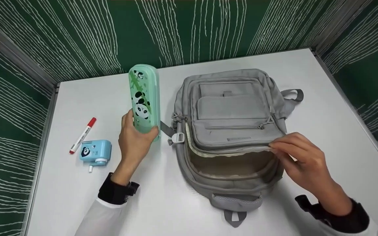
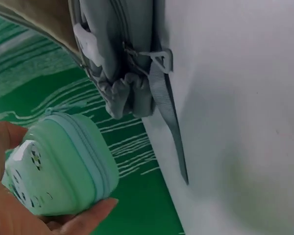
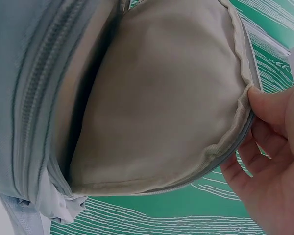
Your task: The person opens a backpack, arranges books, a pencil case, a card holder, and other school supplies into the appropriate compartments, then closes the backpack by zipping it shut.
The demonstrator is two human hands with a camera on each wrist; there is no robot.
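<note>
In the head view a mint-green pencil case (image 1: 145, 95) printed with pandas is lifted above the table, left of the backpack. My left hand (image 1: 135, 141) grips its lower end, thumb on one side and fingers on the other; the left wrist view shows the pencil case (image 2: 68, 164) end-on with its zip edge. A grey backpack (image 1: 231, 108) lies on the table, its main compartment unzipped. My right hand (image 1: 302, 160) pinches the edge of the front flap and holds it raised. Beige lining (image 3: 161, 98) inside the flap fills the right wrist view.
A light-blue pencil sharpener (image 1: 96, 152) with a crank and a white marker with red ends (image 1: 83, 135) lie on the white table (image 1: 162, 209) at the left. Green panels with white lines (image 1: 189, 32) stand around the table. A strap (image 1: 293, 95) sticks out at the backpack's right.
</note>
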